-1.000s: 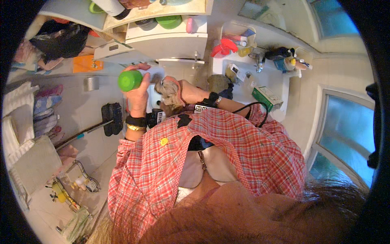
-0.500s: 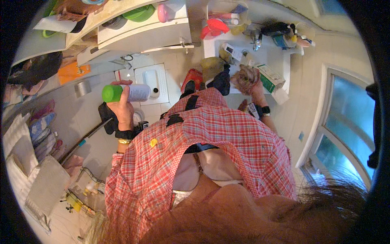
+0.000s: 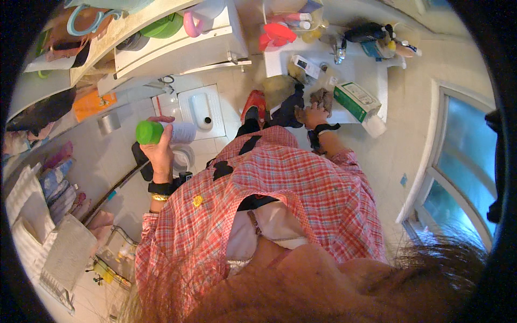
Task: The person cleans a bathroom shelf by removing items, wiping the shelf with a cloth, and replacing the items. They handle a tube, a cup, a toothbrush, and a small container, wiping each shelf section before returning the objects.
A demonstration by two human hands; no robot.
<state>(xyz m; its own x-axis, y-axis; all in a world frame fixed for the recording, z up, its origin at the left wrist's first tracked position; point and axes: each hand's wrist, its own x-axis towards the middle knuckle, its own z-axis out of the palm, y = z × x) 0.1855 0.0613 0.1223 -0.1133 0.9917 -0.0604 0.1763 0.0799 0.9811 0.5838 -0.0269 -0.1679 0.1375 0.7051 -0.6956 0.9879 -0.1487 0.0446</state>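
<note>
In my left hand (image 3: pixel 158 153) is a pale bottle (image 3: pixel 183 133) with a green cap (image 3: pixel 149 132), tipped on its side, my fingers wrapped round it. At the near edge of the white basin (image 3: pixel 357 60), my right hand (image 3: pixel 316 116) has its fingers bent at the near end of a crumpled brown-grey cloth (image 3: pixel 322 98). A dark cloth (image 3: pixel 291 105) hangs over the edge just left of that hand. A green and white box (image 3: pixel 357 100) lies to its right, and a white bottle (image 3: pixel 306 67) lies farther into the basin.
A squat toilet (image 3: pixel 201 111) is set in the tiled floor ahead. Red dippers (image 3: pixel 277 36) stand by the tap (image 3: pixel 339 52). A white cabinet (image 3: pixel 183 54) is at the upper left, a towel rack (image 3: pixel 67 253) at the lower left, and a window (image 3: pixel 467 140) on the right.
My right hand has moved slightly left, and the brown cloth, bunched over it before, now lies beyond the fingers. The left hand still grips the bottle, shifted slightly.
</note>
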